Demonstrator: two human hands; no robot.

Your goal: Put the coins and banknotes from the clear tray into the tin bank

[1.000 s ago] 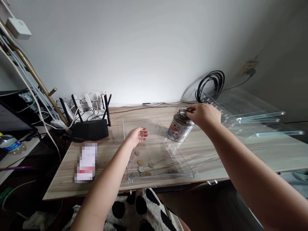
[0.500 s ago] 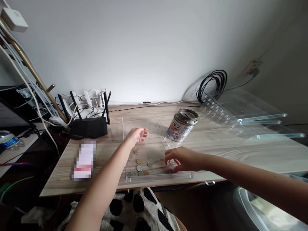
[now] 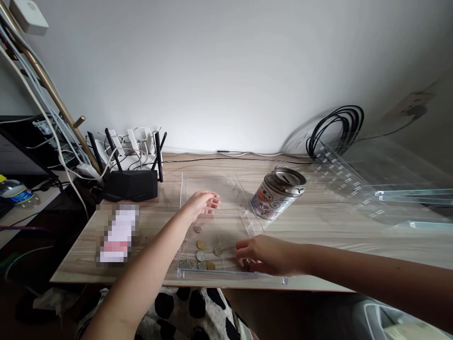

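A shallow clear plastic tray (image 3: 226, 189) lies on the desk in front of me, with several silver and gold-coloured coins (image 3: 200, 255) gathered mostly toward its near left corner. Above the tray's middle hovers my left hand (image 3: 203, 205), its fingers loosely bent and apart, and I see nothing held in it. My right hand (image 3: 260, 255) reaches down into the near right part of the tray. Its fingers curl downward with a gap to the thumb, and what lies under them is mostly hidden. A patterned tin can (image 3: 278, 196) with a slotted metal lid stands just right of the tray.
Clear plastic panels (image 3: 354, 189) and a coiled black cable (image 3: 334, 130) occupy the right back of the desk. On the left are a black router (image 3: 130, 184) with antennas, a blurred-out slip (image 3: 118, 233), a bottle (image 3: 19, 193) and loose cables.
My right hand has lowered toward the tray's near right corner. My left hand stays almost where it was above the tray. The camera view has shifted slightly.
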